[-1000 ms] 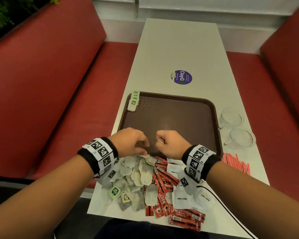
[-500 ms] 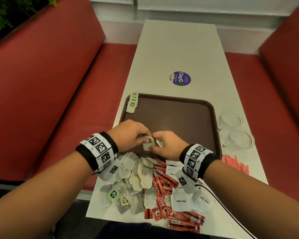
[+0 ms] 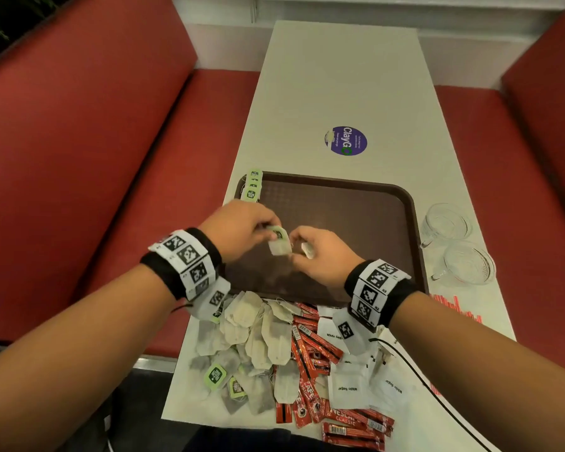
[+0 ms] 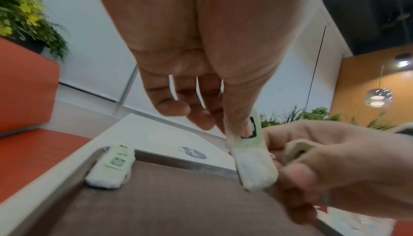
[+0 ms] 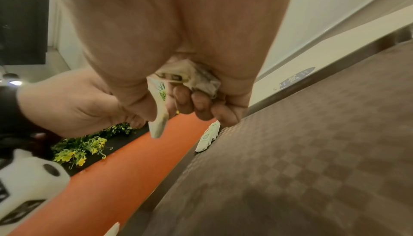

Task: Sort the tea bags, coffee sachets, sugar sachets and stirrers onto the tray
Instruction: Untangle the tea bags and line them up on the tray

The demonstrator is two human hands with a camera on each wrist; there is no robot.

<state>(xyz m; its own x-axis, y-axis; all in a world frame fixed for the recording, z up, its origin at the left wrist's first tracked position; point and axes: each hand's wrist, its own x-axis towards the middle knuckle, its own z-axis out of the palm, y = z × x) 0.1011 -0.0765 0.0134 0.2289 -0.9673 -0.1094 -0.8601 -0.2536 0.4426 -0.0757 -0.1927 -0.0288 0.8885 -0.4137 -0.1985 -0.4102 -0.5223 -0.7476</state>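
Over the brown tray [image 3: 356, 216], my left hand [image 3: 269, 231] pinches the green-tagged top of a tea bag [image 3: 279, 244]; the left wrist view shows thumb and finger on the tea bag's tag [image 4: 250, 144]. My right hand [image 3: 296, 252] pinches the lower side of that same bag and keeps a second, crumpled tea bag [image 5: 196, 80] curled in its palm. A small stack of tagged tea bags [image 3: 252, 189] lies in the tray's far left corner. Loose tea bags [image 3: 258, 334], red coffee sachets [image 3: 313, 353] and white sugar sachets [image 3: 346, 383] are heaped at the table's near edge. Red stirrers [image 3: 454, 305] lie to the right.
Two glass cups [image 3: 447, 223] [image 3: 467, 265] stand right of the tray. A purple sticker [image 3: 345, 141] marks the white table [image 3: 340, 76] beyond it. Red bench seats [image 3: 111, 158] flank both sides. A black cable [image 3: 421, 380] trails from my right wrist.
Both hands left the pile at the tray's near rim and moved forward over the tray, lifting a green-tagged tea bag held between them.
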